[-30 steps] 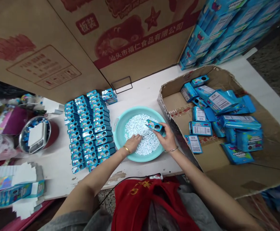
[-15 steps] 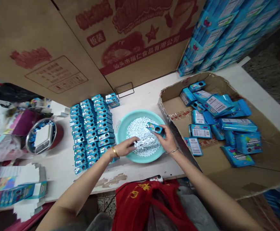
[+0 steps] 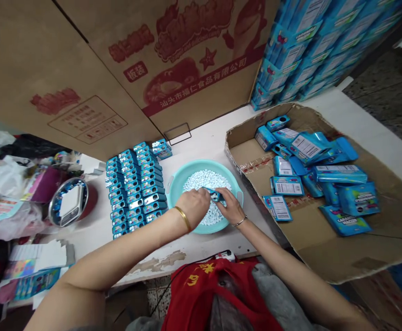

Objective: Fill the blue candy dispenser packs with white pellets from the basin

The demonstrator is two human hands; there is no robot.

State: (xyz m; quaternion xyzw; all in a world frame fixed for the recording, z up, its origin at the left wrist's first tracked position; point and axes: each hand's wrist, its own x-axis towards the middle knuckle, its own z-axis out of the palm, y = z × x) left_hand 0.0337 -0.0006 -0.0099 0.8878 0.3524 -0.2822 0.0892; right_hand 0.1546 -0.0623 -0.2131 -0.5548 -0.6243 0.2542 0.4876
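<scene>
Over a turquoise basin [image 3: 174, 195] of small white candies [image 3: 206, 177], my right hand [image 3: 232, 209] grips a small blue box [image 3: 216, 196] with a dark opening. Some white shows at the box's opening. My left hand [image 3: 194, 207] is closed, back upward, with its fingertips at the left end of the same box. Whatever those fingers hold is hidden beneath the hand. Left of the basin stand rows of similar blue boxes [image 3: 152, 184], many with white candies showing at their ends.
At the right, a cut-down cardboard box [image 3: 256, 151] holds loose blue boxes and packets. Stacked blue cartons [image 3: 280, 69] and a large cardboard carton [image 3: 194, 110] line the back. A metal bowl [image 3: 92, 202] with a white device [image 3: 71, 202] stands left, near paper and plastic bags.
My left hand has lifted from the candies and turned over, moving right to the small box. My right hand has lowered slightly, still holding the box. The view has shifted a little.
</scene>
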